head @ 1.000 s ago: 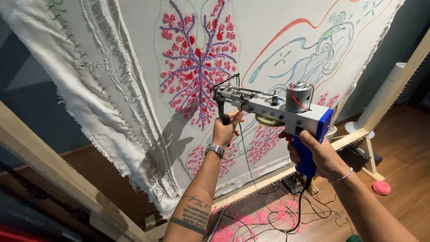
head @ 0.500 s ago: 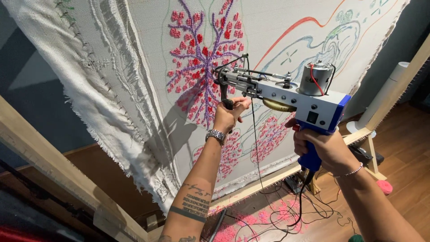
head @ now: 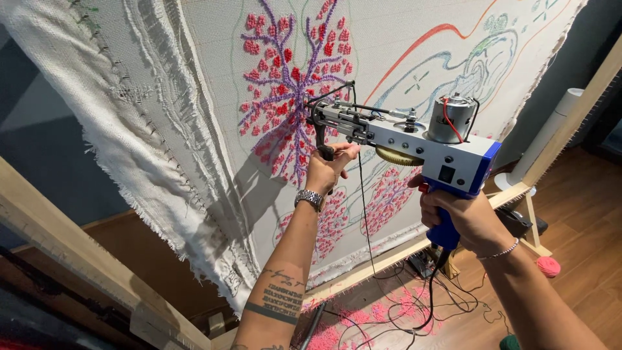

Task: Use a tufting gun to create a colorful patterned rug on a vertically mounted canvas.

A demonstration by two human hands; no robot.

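One tufting gun, two hands.

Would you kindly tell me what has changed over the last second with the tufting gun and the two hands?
The tufting gun has risen up the cloth, its tip going from the lower part of the pink and purple tree pattern towards its middle. Both hands rose with it. The left hand kept its hold on the black front handle, the right hand on the blue grip. Frame and cloth stayed put.
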